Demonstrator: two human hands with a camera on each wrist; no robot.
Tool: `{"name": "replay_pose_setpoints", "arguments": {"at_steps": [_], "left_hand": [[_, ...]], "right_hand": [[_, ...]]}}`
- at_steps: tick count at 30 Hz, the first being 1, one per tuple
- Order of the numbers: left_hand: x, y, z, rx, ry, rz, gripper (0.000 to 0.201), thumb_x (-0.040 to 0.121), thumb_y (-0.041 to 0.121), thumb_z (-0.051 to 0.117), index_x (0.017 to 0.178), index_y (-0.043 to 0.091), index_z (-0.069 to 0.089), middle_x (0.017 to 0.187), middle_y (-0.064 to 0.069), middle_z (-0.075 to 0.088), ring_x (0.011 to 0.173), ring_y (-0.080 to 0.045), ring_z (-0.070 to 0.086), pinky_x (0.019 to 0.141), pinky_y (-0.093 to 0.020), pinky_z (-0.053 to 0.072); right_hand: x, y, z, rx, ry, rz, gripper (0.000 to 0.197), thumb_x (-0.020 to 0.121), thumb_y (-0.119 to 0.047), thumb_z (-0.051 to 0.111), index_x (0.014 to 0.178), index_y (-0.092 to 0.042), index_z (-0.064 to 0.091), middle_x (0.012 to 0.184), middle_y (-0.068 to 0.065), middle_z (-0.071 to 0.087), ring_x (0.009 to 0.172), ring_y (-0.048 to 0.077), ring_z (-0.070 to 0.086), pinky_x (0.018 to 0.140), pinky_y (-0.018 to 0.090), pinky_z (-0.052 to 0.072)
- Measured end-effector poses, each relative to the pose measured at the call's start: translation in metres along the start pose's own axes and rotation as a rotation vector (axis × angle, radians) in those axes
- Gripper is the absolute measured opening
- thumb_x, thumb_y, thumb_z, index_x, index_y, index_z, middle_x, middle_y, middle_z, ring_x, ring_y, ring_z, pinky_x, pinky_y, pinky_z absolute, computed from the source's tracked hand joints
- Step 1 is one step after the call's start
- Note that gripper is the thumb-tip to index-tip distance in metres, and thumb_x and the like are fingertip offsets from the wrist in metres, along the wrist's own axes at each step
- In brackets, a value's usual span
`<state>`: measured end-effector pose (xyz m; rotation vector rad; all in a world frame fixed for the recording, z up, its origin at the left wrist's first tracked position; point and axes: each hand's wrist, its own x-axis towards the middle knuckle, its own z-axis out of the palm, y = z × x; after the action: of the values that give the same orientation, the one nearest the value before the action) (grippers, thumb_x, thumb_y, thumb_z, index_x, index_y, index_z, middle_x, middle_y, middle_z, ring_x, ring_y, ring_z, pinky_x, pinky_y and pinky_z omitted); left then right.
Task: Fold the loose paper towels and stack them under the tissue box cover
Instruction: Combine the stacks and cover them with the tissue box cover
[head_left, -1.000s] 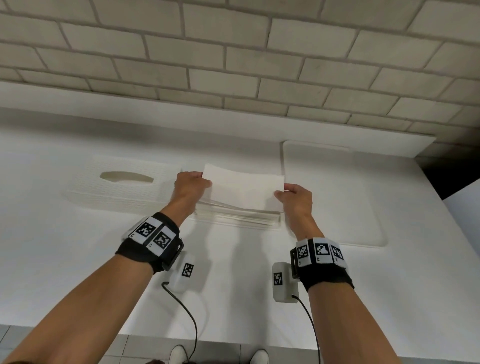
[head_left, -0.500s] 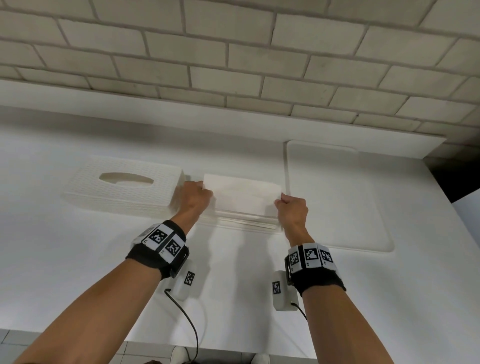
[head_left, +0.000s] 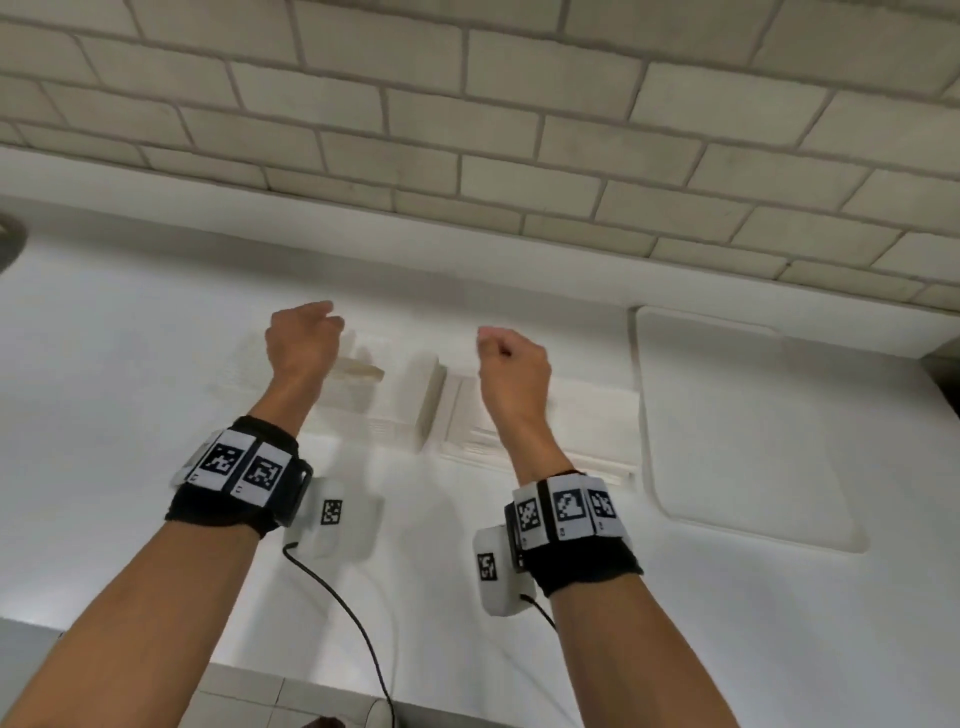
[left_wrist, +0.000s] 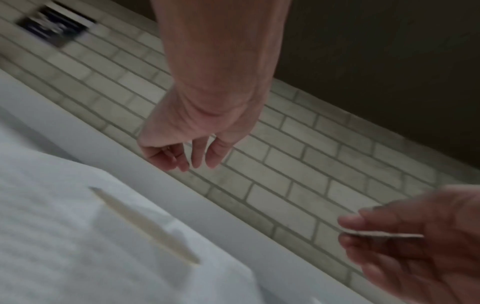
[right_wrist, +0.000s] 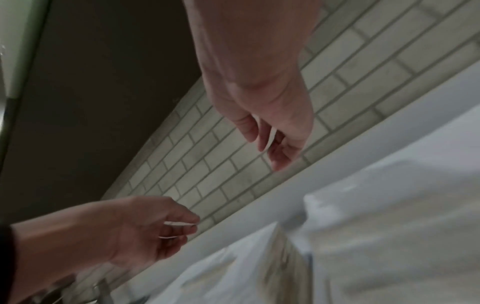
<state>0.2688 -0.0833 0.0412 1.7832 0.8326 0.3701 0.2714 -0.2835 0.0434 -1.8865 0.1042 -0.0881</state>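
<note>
While raised over the counter: left hand (head_left: 304, 338) and right hand (head_left: 511, 358) apart, side by side, clear of everything below.
Finger posture: fingers (left_wrist: 214, 154) of the left and fingers (right_wrist: 281, 158) of the right loosely curled, tips pointing down.
Grip: cannot tell. Thin pale streaks between the fingers in both wrist views, possibly the edge of a sheet, too blurred to call.
Likely reason for the pose: either pinching a sheet by its far corners to bring it over for a fold, or lifted off to let the pile settle. A judgement only.
Paper towels (head_left: 587, 421): flat layered stack on the counter below the right wrist, not under the cover.
Tissue box cover (head_left: 421, 400): just left of the stack, slot facing up, partly hidden behind the left hand. Contact with the stack unclear.
Placement logic: cover parked beside the pile, probably to be lifted over it in one short move.
Board (head_left: 727, 426): flat, white, right of the stack.
Counter (head_left: 104, 467): white, under everything.
Brick wall (head_left: 467, 130): along the far side.
</note>
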Motion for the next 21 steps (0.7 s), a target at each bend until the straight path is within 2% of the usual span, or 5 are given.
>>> {"name": "replay_pose_setpoints", "arguments": {"at_steps": [6, 10, 12, 15, 21], "left_hand": [[0.042, -0.051, -0.062, 0.210, 0.235, -0.136, 0.049, 0.085, 0.026, 0.063, 0.133, 0.018, 0.058, 0.140, -0.015, 0.050, 0.133, -0.031, 0.038, 0.108, -0.045, 0.037], [0.056, -0.076, -0.076, 0.210, 0.113, -0.260, 0.059, 0.084, 0.036, 0.065, 0.138, 0.013, 0.051, 0.144, -0.015, 0.043, 0.134, -0.033, 0.038, 0.109, -0.048, 0.036], [0.058, -0.084, -0.075, 0.131, 0.048, -0.310, 0.036, 0.082, 0.035, 0.066, 0.108, 0.009, 0.066, 0.115, -0.012, 0.061, 0.116, -0.031, 0.051, 0.097, -0.040, 0.043], [0.055, -0.086, -0.073, 0.040, 0.025, -0.311, 0.025, 0.084, 0.026, 0.065, 0.068, 0.011, 0.054, 0.071, -0.003, 0.051, 0.086, -0.025, 0.052, 0.075, -0.032, 0.040], [0.052, -0.058, -0.085, -0.155, 0.010, -0.264, 0.047, 0.078, 0.031, 0.067, 0.114, 0.001, 0.057, 0.111, -0.013, 0.060, 0.095, -0.029, 0.057, 0.084, -0.040, 0.049]], "right_hand": [[-0.014, 0.018, 0.064, -0.136, -0.238, 0.324, 0.048, 0.100, -0.024, 0.045, 0.146, -0.009, 0.038, 0.151, 0.011, 0.041, 0.137, 0.028, 0.042, 0.109, 0.033, 0.035], [-0.012, 0.033, 0.086, -0.146, -0.238, 0.440, 0.044, 0.098, -0.027, 0.045, 0.137, -0.005, 0.048, 0.134, 0.013, 0.057, 0.115, 0.029, 0.057, 0.092, 0.035, 0.049], [-0.014, 0.034, 0.093, -0.156, -0.235, 0.420, 0.035, 0.098, -0.028, 0.043, 0.119, -0.005, 0.058, 0.109, 0.009, 0.065, 0.092, 0.024, 0.060, 0.077, 0.032, 0.047], [-0.020, 0.031, 0.097, -0.150, -0.213, 0.393, 0.030, 0.098, -0.029, 0.042, 0.115, -0.008, 0.056, 0.101, 0.004, 0.061, 0.090, 0.023, 0.057, 0.079, 0.032, 0.046], [-0.026, 0.003, 0.086, -0.030, -0.175, 0.278, 0.049, 0.099, -0.037, 0.037, 0.146, -0.026, 0.034, 0.144, 0.005, 0.040, 0.129, 0.027, 0.044, 0.106, 0.041, 0.039]]}}
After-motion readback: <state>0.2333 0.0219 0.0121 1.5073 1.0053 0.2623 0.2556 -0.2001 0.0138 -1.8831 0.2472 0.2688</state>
